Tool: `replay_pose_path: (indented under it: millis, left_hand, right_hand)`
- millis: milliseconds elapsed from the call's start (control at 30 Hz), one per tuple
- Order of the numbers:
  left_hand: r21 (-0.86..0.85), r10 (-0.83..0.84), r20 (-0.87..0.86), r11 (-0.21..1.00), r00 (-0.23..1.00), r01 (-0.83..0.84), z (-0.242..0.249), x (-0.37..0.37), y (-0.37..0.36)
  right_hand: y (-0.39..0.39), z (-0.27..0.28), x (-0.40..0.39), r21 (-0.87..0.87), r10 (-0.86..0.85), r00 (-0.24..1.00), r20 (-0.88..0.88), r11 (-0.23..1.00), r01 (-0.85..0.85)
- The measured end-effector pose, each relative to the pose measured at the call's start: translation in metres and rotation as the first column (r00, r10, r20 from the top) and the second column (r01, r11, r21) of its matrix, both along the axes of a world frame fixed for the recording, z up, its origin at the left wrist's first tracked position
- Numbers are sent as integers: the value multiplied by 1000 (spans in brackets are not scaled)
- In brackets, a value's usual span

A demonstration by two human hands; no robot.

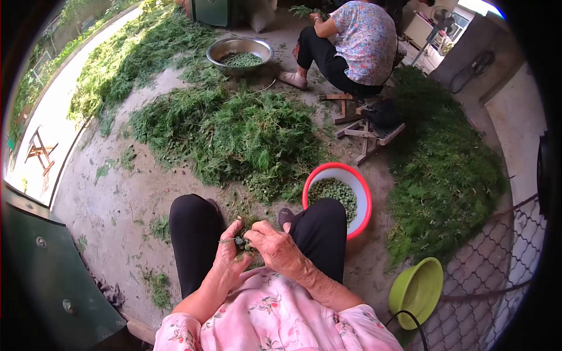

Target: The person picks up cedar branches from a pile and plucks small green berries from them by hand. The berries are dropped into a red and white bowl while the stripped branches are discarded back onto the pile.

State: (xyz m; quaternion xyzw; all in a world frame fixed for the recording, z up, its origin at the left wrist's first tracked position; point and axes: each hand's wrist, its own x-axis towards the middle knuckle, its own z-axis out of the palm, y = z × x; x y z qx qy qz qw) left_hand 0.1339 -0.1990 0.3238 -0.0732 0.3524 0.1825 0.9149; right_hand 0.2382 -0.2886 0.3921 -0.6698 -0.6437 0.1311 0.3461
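My left hand is closed around a small green sprig with bluish-green seed cones, held above my lap between my knees. My right hand touches the same sprig from the right, its fingers pinched together; what lies between those fingertips is too small to make out. Just beyond my right knee stands a white basin with a red rim, partly filled with round green cones. A large heap of green branches spreads over the floor ahead of my knees.
A co-worker sits ahead on a low stool, holding a sprig. Near them are a metal bowl of cones and a wooden folding stool. More branches lie at right, above a tilted green basin beside wire mesh.
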Motion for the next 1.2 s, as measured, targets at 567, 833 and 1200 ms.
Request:
replay_pose_path:
  millis: [567,833,1200]
  left_hand:
    - [123,-2,-3,992,1000,3,16,13,-3]
    - [175,-58,136,984,989,34,0,13,1]
    - [49,-96,49,994,994,93,20,17,-5]
  right_hand:
    - [2,-24,3,11,-123,657,-744,981,196]
    - [3,-16,-2,147,-92,768,-634,960,237]
    - [-3,-19,-2,37,-181,870,-458,974,222]
